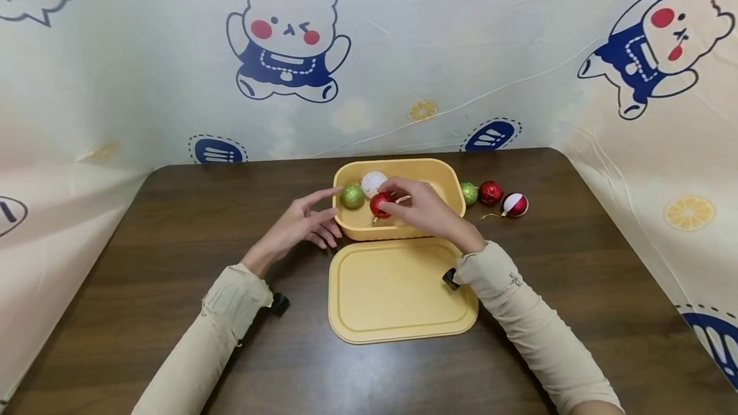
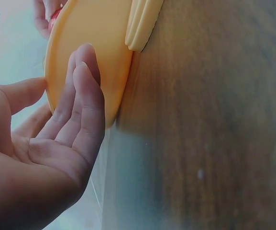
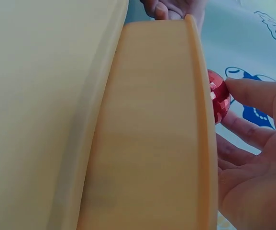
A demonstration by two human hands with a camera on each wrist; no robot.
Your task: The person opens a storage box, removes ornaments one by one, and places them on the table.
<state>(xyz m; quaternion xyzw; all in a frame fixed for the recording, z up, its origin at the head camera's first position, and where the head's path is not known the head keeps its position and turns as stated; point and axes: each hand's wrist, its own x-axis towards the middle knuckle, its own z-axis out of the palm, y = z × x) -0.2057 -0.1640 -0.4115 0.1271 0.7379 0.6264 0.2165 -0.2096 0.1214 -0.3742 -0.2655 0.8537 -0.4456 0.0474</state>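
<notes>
A shiny red Christmas ball [image 1: 378,205] is pinched between the thumb and fingers of my right hand [image 1: 429,209], over the left half of a yellow box [image 1: 398,233]. In the right wrist view the red ball [image 3: 218,96] shows partly above the box's rim. Inside the box, a green glitter ball [image 1: 352,196] and a white ball [image 1: 373,182] lie side by side at the left. My left hand [image 1: 296,226] is at the box's left end, fingers fairly straight and tips right at the wall. The left wrist view shows its palm and spread thumb beside the yellow wall [image 2: 90,28].
The yellow lid [image 1: 403,293] lies flat in front of the box, under my right wrist. Right of the box, a green ball [image 1: 469,193], a red ball [image 1: 491,193] and a red-and-white ball [image 1: 515,205] sit on the dark wooden table [image 1: 230,210]. A printed curtain hangs behind.
</notes>
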